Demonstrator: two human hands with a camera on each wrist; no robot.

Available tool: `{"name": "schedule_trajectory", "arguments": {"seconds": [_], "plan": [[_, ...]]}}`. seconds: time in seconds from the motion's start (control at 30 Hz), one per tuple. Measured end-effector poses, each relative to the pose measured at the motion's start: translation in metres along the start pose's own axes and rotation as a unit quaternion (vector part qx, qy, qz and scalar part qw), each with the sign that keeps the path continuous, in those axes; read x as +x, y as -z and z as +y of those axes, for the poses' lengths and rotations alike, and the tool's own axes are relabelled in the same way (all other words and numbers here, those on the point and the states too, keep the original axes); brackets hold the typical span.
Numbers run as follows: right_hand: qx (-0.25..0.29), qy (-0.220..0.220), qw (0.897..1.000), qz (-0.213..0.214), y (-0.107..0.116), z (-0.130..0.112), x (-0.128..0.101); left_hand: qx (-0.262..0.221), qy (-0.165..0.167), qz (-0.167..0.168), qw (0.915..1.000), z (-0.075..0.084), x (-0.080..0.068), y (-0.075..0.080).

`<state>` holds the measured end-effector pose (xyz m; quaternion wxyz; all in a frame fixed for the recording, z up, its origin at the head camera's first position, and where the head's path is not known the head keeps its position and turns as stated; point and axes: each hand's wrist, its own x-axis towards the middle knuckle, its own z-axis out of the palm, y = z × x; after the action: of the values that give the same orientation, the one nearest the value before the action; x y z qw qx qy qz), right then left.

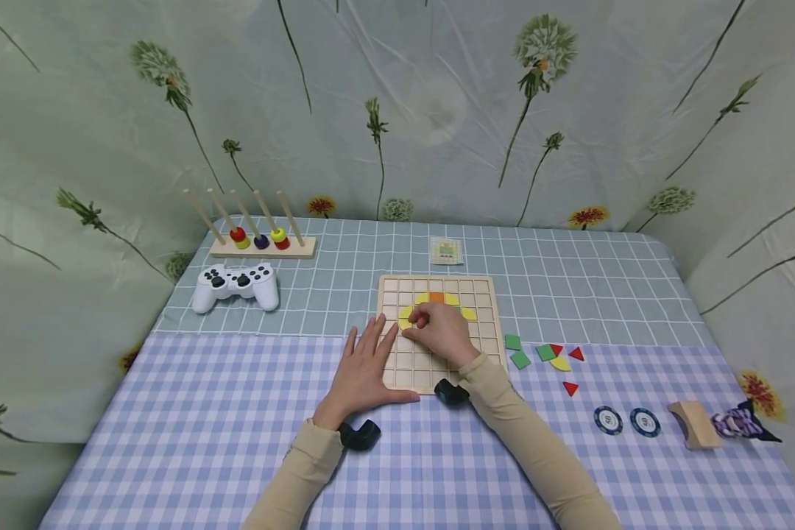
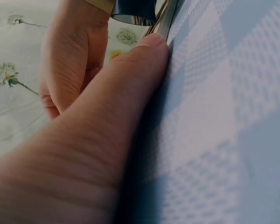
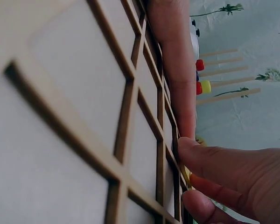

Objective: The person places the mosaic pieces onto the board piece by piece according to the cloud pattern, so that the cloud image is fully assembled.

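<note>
Left hand (image 1: 366, 364) lay flat, fingers straight, on the wooden grid board's (image 1: 486, 313) left edge, likely steadying it. Right hand (image 1: 440, 331) pinched a yellow piece (image 1: 406, 317) at its fingertips, over the board's cells, just right of the left fingers; spare pieces (image 1: 546, 355) lay off to its right.

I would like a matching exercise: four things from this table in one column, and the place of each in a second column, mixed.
1. white game controller
2. wooden grid board
3. two round poker chips
4. wooden peg rack with coloured rings

a. under both hands
b. far left corner
c. in front of the rack
d. near right, beside a wooden block

Pairs: 1-c, 2-a, 3-d, 4-b
</note>
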<state>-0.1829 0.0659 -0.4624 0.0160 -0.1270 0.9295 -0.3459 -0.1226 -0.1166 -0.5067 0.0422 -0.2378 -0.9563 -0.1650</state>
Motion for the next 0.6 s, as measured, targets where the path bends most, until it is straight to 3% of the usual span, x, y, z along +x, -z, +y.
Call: {"name": "schedule_trajectory", "arguments": {"seconds": [0.2, 0.4, 0.6], "plan": [[-0.001, 0.001, 1.000, -0.004, 0.000, 0.000, 0.000, 0.003, 0.005, -0.008, 1.0000, 0.000, 0.000, 0.000], [0.008, 0.006, 1.000, -0.007, 0.003, 0.002, -0.004, 0.003, -0.004, 0.007, 1.0000, -0.001, 0.000, -0.001], [0.019, 0.005, 1.000, -0.012, 0.021, 0.016, -0.014, 0.008, 0.001, 0.005, 1.0000, 0.000, 0.000, -0.002]]}}
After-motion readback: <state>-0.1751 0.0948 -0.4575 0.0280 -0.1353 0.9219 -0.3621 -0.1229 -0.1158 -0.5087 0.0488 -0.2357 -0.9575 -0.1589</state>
